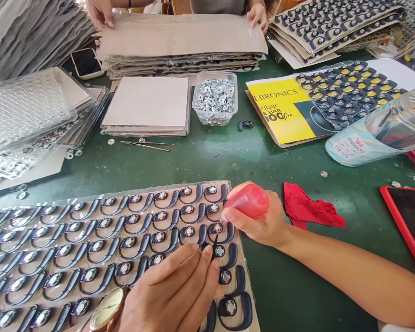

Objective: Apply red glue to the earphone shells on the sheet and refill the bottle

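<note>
beyond r hand w/ red bottle, yellow card reads "ebronics".

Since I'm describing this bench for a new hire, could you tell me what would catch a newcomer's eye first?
Probably the bright red squeeze bottle in the right hand, over the tray of black earpieces. Beyond it, the yellow printed carton stands out at right, beside a clear tub of metal discs.

Red squeeze bottle held in right hand, dark pointed tool gripped in left hand, both at tray of black hooked parts.
</note>
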{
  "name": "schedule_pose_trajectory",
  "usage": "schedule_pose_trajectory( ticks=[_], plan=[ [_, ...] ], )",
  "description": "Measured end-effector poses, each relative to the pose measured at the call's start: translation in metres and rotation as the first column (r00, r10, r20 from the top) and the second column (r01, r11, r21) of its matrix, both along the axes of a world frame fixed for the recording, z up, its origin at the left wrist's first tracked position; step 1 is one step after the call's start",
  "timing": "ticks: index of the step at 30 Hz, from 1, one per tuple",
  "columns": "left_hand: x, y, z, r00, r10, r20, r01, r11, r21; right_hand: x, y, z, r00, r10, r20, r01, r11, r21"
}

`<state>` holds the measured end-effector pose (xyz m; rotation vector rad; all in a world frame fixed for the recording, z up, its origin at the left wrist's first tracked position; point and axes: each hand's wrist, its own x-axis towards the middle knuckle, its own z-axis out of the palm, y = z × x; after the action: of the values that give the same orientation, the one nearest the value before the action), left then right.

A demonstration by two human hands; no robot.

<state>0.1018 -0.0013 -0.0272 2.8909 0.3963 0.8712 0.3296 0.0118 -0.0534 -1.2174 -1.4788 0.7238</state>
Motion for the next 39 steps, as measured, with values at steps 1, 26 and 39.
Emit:
schedule_pose_trajectory(
  ticks=[1,26,39],
  plan=[
    [0.0,0.0,0.0,1.0,0.001,0.001,-0.001,1.0,-0.002,0.0,0.0,0.0,1.0,0.004,0.001,-0.004,1.0,0.015],
    [0.003,0.002,0.004,0.997,0.059,0.043,-0.052,0.986,-0.161,0.004,-0.003,0.005,1.0,0.018,0.018,-0.017,0.997,-0.075],
    [-0.004,0.016,0.012,1.0,0.016,0.022,-0.008,0.942,-0.335,0.003,-0.003,0.002,0.999,0.035,-0.042,-0.038,0.996,-0.083]
  ],
)
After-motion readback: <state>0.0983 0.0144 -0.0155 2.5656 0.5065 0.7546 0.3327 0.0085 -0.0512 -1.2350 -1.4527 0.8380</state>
